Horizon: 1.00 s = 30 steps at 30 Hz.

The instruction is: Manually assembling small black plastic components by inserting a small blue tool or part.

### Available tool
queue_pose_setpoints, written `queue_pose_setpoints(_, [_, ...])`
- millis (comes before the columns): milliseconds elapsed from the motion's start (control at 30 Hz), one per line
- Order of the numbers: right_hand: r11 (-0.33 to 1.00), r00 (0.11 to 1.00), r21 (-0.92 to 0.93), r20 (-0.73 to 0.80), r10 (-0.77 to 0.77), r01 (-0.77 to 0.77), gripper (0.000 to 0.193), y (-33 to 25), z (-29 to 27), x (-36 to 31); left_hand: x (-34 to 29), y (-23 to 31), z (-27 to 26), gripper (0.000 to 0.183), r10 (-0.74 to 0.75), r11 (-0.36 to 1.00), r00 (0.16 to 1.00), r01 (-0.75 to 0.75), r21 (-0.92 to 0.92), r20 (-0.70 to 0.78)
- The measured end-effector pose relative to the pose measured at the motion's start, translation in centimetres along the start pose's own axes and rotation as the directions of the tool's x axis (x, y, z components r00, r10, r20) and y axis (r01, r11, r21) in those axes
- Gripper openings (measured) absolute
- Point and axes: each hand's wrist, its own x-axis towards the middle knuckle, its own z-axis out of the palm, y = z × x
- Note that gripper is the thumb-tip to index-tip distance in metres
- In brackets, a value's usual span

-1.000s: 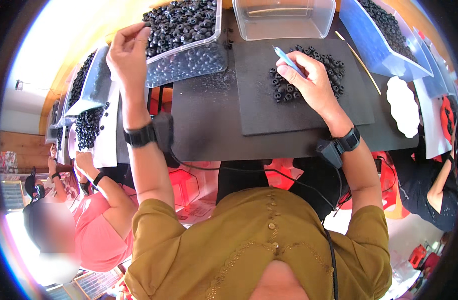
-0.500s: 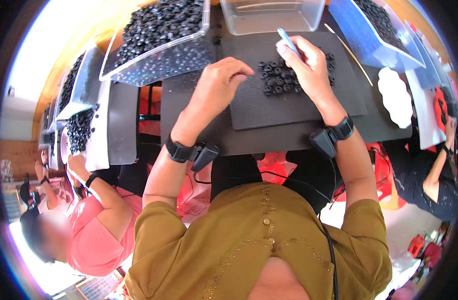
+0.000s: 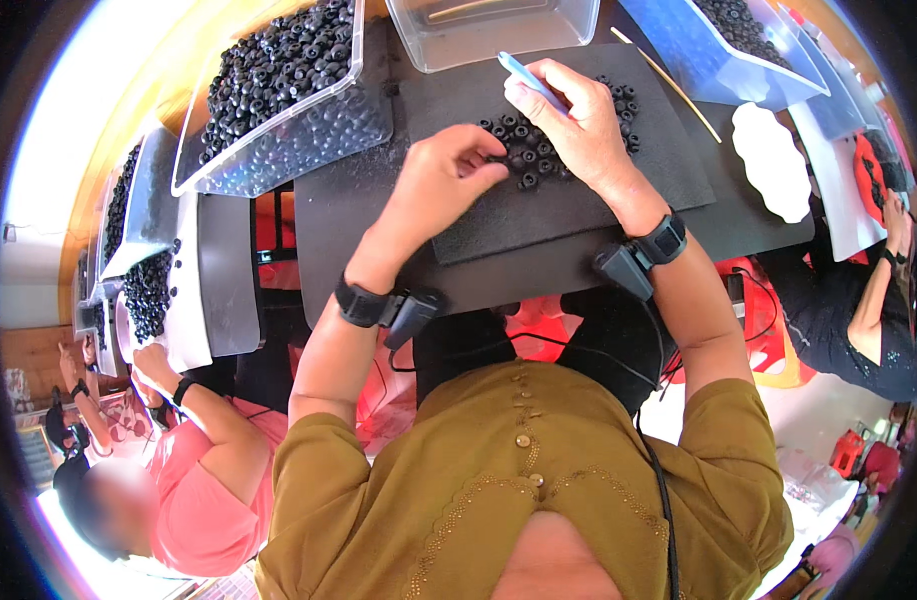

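Observation:
My right hand is closed around a slim light blue pen-like tool, its end pointing up and left. Beneath and beside that hand, several small black ring-shaped pieces lie grouped on a dark square mat. At the left edge of the group is my left hand, its fingers curled with a gap between thumb and forefinger. No piece shows in that gap. My right hand hides some of the pieces.
A clear bin heaped with black pieces stands at the left, another clear bin at the back. A thin stick and a white scalloped object lie to the right. People sit at both sides; cables hang from my wristbands.
My left hand has come closer to the black pieces, and its thumb and forefinger have parted. My right hand still grips the tool. The whole view has shifted a little.

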Motion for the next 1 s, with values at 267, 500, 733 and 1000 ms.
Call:
queue_pose_setpoints(267, [1.0, 0.98, 0.0, 0.197, -0.017, 0.017, 0.028, -1.2, -0.1, -0.2, -0.4, -2.4, -1.8, 0.02, -0.135, 0.272, 0.991, 0.029, -0.962, -0.008])
queue_pose_setpoints(500, [0.995, 0.958, 0.001, 0.272, -0.092, 0.095, 0.032, -1.0, 0.5, -0.6, -0.5, -3.2, -1.9, 0.022, -0.126, -0.03, 0.992, -0.025, -0.999, -0.021])
queue_pose_setpoints(733, [0.972, 0.938, -0.129, 0.314, -0.145, 0.194, 0.029, -1.1, 0.5, -0.6, -0.5, -3.0, -1.7, 0.021, -0.075, -0.137, 0.997, -0.023, -0.99, -0.012])
queue_pose_setpoints(1000, [0.955, 0.941, -0.178, 0.288, -0.18, 0.237, 0.025, -1.4, 0.6, -0.9, -0.7, -2.8, -1.5, 0.017, -0.097, -0.145, 0.995, 0.001, -0.989, 0.015])
